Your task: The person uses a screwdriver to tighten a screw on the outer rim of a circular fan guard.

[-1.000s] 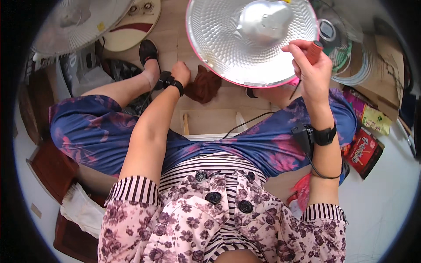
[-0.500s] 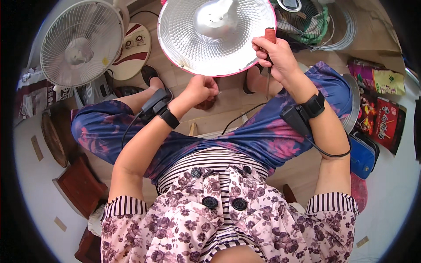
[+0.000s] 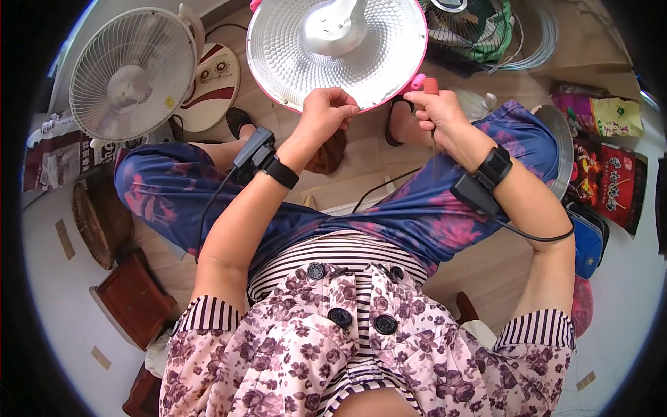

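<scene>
Since half a second ago your left hand [image 3: 328, 111] has climbed from lap height to the lower rim of the silver reflector dish [image 3: 338, 50], and your right hand [image 3: 434, 115] has slid down a little along the dish's right edge. Your left hand is now curled, fingertips bunched against the pink rim where it meets the ribbed metal; whether it pinches anything small there, you cannot tell from this view. Your right hand is closed around a screwdriver [image 3: 431, 97], its reddish handle top poking out above your fist just beside the pink edge and the thin shaft running down below your palm. You hold the dish tilted toward you, above your knees, its white centre cap near the top of the view. Both wrists carry black bands with cables. To your left a white table fan [image 3: 132, 75] stands on the floor, well apart from your hands; to your right lie colourful snack packets [image 3: 604, 115] and a blue pouch [image 3: 587, 240].
</scene>
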### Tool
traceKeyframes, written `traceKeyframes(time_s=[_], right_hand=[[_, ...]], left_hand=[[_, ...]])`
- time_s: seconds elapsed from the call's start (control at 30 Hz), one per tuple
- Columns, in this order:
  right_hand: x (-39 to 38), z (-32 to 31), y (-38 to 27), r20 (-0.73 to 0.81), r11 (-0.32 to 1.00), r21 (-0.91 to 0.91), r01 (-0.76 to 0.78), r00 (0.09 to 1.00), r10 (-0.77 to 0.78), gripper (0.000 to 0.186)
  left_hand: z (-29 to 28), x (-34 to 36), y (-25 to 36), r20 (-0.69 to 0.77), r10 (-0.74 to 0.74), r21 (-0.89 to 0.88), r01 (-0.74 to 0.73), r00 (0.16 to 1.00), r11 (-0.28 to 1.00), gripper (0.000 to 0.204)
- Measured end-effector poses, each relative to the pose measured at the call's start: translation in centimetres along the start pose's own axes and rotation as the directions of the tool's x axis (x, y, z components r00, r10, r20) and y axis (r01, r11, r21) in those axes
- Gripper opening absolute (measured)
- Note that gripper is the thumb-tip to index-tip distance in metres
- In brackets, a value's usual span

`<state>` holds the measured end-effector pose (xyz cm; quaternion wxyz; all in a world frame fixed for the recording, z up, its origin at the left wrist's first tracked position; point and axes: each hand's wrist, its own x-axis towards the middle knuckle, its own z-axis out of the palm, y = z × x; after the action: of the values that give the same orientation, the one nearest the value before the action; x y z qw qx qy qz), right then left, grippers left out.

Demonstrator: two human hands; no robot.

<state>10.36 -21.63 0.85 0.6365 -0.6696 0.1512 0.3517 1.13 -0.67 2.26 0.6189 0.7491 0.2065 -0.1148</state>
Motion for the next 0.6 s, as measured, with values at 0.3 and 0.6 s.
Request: traceKeyframes(time_s=[0.3,0.6], right_hand=[[-0.6,4.1,3.1,0.043,0.981,0.169,-0.099,0.995,0.093,0.015],[-0.4,4.6,3.5,0.053,0.973,0.203,-0.112,0.993,0.103,0.015]], left_hand=[[1.7,2.9,-1.8,-0.085,0.271,0.268,-0.24,0.959,0.933,0.008],[2.4,2.5,-1.2,-0.094,0.252,0.364,-0.203,0.963,0.909,0.008]])
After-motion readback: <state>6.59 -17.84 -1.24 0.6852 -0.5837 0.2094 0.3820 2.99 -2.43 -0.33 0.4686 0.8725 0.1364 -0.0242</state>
